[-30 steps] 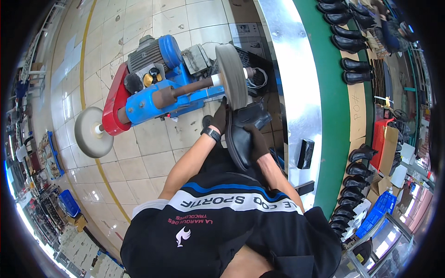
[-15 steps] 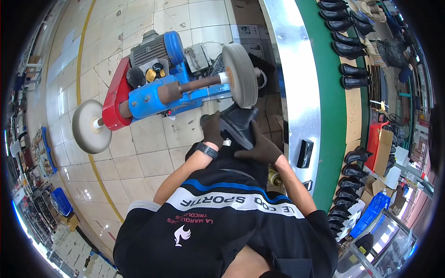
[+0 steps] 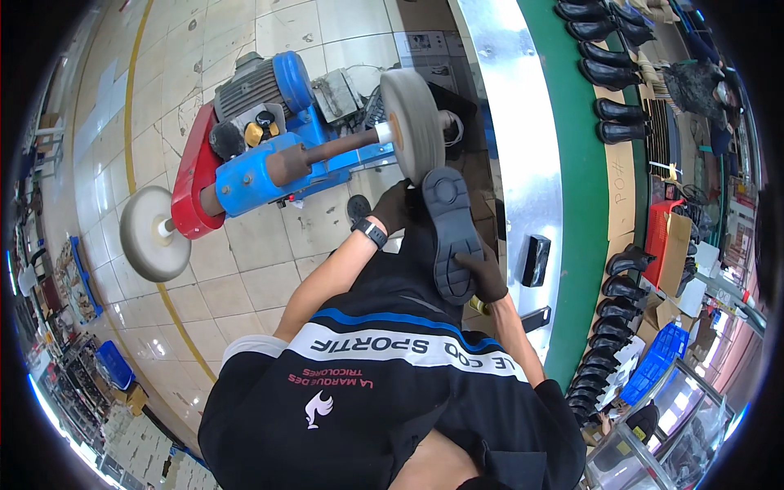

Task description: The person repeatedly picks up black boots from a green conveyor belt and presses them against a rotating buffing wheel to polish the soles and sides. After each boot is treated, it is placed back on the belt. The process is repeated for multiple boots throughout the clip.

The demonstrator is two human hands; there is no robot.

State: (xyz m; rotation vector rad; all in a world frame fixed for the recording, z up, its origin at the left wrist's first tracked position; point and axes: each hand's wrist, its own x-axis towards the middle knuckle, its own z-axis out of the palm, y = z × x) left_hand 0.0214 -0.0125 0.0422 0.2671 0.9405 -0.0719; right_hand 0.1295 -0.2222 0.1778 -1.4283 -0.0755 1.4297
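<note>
Keep both gloved hands, left hand (image 3: pixel 394 208) and right hand (image 3: pixel 483 276), clamped on the black shoe (image 3: pixel 452 233), sole up, easing its toe against the buffing wheel (image 3: pixel 414 122).

both forearms reach forward, bare to the wrist. left hand (image 3: pixel 394 208) is gloved dark with fingers curled shut, watch just behind them. right hand (image 3: pixel 482 276) gloved too, fingers wrapped closed

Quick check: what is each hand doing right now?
Left hand: closed on the black shoe, heel end, by the buffing wheel.
Right hand: closed on the same shoe, toe end.
</note>
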